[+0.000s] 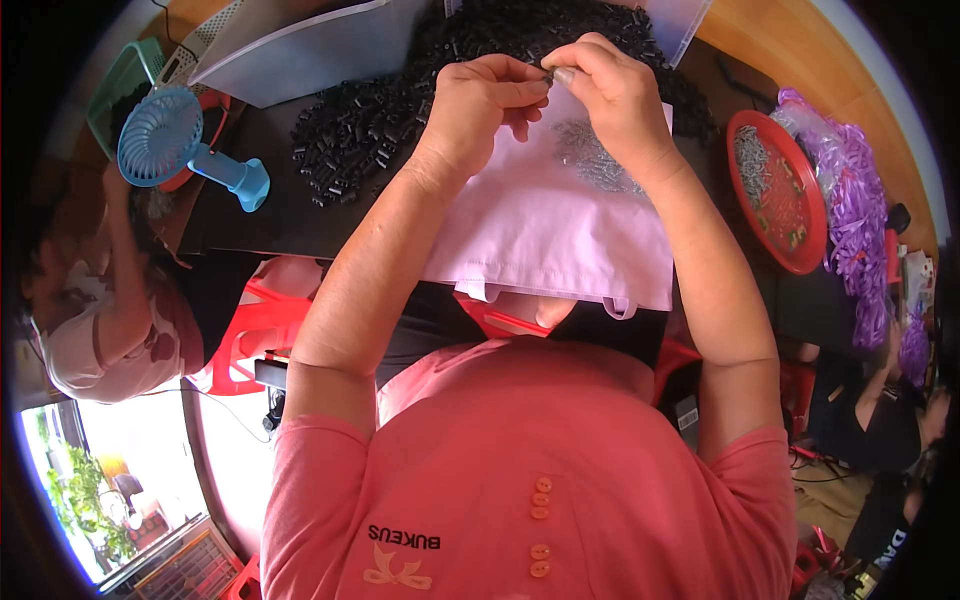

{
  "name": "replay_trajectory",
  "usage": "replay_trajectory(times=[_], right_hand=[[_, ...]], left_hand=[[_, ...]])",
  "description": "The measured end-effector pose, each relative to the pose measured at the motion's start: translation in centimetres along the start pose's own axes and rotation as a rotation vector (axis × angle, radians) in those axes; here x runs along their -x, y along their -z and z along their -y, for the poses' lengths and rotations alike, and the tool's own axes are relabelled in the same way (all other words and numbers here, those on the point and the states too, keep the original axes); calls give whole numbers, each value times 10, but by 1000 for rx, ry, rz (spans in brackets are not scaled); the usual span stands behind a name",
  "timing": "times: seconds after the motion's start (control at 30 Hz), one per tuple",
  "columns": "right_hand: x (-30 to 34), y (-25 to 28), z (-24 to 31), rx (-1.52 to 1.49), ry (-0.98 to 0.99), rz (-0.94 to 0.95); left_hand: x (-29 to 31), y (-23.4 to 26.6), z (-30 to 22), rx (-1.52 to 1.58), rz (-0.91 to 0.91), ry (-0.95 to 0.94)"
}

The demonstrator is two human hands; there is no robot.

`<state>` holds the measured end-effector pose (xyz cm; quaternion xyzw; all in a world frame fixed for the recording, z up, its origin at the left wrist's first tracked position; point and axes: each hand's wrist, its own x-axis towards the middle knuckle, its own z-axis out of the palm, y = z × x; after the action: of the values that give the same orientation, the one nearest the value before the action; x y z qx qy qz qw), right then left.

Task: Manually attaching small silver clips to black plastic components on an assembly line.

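Both my hands meet above a pale pink cloth bag [540,240] spread on the dark table. My left hand [483,100] pinches with thumb and forefinger at a tiny dark piece whose kind I cannot make out. Against the same spot, the thumb and forefinger of my right hand [610,95] are pressed together; what they hold is mostly hidden. On the cloth beneath my right wrist lies a heap of small silvery metal pieces [590,155]. Just beyond my hands spreads a big pile of short black cylindrical parts [350,135].
A blue fan [160,137] stands at the left, beside a clear plastic bin [310,50]. To the right are a red tray [812,225] with small metal pieces and a bundle of purple ribbon-like strips [858,200]. Other people sit at both sides; a red stool [240,335] is at the left.
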<state>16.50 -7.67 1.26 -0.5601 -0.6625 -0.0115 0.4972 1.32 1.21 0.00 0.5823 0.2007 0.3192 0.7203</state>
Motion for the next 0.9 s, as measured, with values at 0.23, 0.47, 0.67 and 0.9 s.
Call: replay_trajectory(times=[0.23,0.47,0.67,0.9], right_hand=[[3,-10,-2,249,237,-68],[6,-12,5,-239,-245,-57],[5,-13,11,-407,-410,-81],[8,-16,7,-178,-204,-127]], left_hand=[[5,-6,-1,-168,-82,-52],[7,-9,0,-124,-110,-69],[6,-10,1,-124,-118,-74],[5,-11,2,-22,-120,-63]])
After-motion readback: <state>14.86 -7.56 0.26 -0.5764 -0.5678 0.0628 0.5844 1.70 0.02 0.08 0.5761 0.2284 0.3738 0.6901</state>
